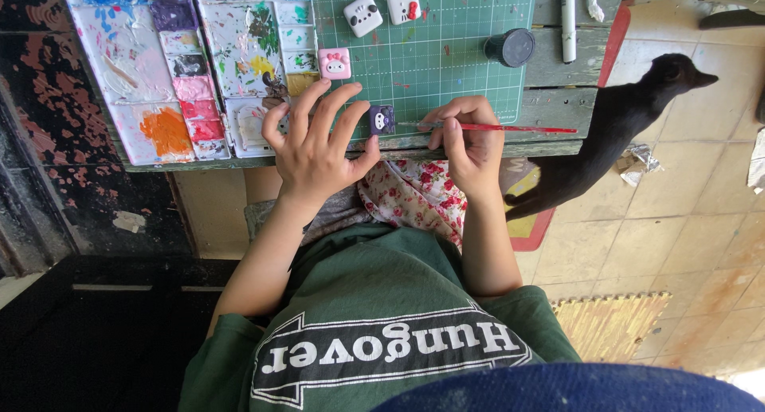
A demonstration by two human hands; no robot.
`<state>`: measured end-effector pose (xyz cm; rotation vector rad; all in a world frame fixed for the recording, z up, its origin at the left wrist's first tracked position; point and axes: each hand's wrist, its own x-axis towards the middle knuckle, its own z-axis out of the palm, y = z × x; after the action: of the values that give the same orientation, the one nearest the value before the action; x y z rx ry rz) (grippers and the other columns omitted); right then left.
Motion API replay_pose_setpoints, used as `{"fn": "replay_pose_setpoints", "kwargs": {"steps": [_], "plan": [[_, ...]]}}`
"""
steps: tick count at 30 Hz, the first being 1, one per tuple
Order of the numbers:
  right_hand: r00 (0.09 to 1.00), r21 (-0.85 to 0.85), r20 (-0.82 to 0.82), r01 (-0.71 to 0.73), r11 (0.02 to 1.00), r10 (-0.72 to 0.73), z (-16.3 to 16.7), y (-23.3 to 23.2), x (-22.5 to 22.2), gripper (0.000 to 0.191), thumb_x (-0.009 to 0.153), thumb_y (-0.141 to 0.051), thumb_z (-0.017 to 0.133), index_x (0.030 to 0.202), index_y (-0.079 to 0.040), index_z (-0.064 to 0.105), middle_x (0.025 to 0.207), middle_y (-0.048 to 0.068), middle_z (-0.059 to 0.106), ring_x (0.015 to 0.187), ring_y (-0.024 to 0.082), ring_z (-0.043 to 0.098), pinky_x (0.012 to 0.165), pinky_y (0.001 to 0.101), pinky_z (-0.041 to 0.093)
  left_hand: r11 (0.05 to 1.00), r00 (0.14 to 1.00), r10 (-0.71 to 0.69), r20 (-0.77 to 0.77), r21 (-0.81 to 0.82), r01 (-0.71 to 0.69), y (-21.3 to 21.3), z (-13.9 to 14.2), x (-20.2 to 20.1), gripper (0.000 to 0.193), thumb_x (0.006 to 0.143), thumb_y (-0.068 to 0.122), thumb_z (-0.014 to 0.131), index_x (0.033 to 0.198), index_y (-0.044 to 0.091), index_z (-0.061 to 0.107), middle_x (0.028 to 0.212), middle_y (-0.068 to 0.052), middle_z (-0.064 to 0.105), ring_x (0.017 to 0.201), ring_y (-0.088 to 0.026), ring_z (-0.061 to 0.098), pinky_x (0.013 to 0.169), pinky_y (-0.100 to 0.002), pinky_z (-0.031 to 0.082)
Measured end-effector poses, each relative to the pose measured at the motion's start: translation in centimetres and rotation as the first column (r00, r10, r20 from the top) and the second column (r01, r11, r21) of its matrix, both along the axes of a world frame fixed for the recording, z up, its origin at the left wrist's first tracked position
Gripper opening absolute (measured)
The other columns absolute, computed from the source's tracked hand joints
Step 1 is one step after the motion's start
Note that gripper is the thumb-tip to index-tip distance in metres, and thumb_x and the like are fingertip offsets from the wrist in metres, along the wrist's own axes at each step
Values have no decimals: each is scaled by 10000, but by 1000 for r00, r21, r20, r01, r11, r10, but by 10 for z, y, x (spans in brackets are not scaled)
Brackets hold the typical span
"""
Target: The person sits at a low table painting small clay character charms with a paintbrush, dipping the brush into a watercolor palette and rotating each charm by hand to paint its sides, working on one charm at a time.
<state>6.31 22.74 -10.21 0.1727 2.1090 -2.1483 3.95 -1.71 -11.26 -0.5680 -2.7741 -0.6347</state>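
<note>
Head view: left hand (315, 145) lies palm-down, fingers spread, thumb steadying a purple charm (382, 119); right hand (470, 145), fingers clenched on a brush (510, 128), points its tip at it.

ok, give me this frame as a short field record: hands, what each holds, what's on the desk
left hand: fingers spread on the cutting mat's edge, thumb beside a small dark purple square figure
right hand: pinching a thin red paintbrush, bristles toward the purple figure
surface: green cutting mat on a worn wooden table
other figures: pink one, two white ones
paints: white palettes with mixed colours, left of the mat
also: black round lid, white marker
floor: black cat on tiles
</note>
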Motion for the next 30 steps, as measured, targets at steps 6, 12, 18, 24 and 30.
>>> {"fn": "replay_pose_setpoints", "kwargs": {"steps": [6, 12, 18, 24, 30], "plan": [[996, -9, -51, 77, 997, -77, -5, 3, 0, 47, 1135, -14, 441, 1171, -20, 472, 1066, 173, 711, 736, 98, 601, 620, 197, 439, 1000, 1000, 1, 1, 7, -1, 1, -1, 0, 291, 989, 442, 699, 1179, 222, 707, 1400, 70, 625, 1363, -166, 502, 1117, -441, 221], [998, 42, -59, 13, 999, -11, -4, 0, 0, 62, 1172, -18, 458, 1228, -7, 482, 1077, 186, 685, 753, 111, 608, 650, 219, 466, 1000, 1000, 1, -1, -3, -1, 1, -2, 0, 291, 995, 448, 693, 1183, 226, 707, 1404, 73, 624, 1369, -164, 497, 1127, -440, 220], [993, 21, -28, 116, 993, -116, -4, -2, -2, 39, 1143, -34, 464, 1168, -14, 486, 1077, 171, 692, 740, 114, 626, 609, 206, 434, 1000, 1000, 5, 3, 2, -5, 0, -1, 0, 289, 991, 447, 688, 1175, 224, 709, 1403, 75, 622, 1371, -162, 493, 1126, -440, 221], [989, 110, -107, 112, 988, -100, -9, -4, 1, 64, 1152, -52, 520, 1140, 1, 487, 1082, 181, 677, 772, 129, 645, 657, 229, 478, 1000, 1000, 7, 11, 13, -7, -1, 2, 0, 294, 986, 461, 705, 1146, 213, 701, 1404, 79, 622, 1368, -169, 498, 1120, -446, 225], [984, 41, -43, 175, 984, -173, -6, -8, -4, 61, 1145, -65, 472, 1135, -14, 503, 1081, 178, 696, 706, 90, 612, 595, 197, 423, 999, 1000, 5, 7, 35, -5, -1, 4, -1, 268, 977, 362, 707, 1220, 248, 724, 1414, 98, 614, 1375, -159, 499, 1135, -438, 230]]}}
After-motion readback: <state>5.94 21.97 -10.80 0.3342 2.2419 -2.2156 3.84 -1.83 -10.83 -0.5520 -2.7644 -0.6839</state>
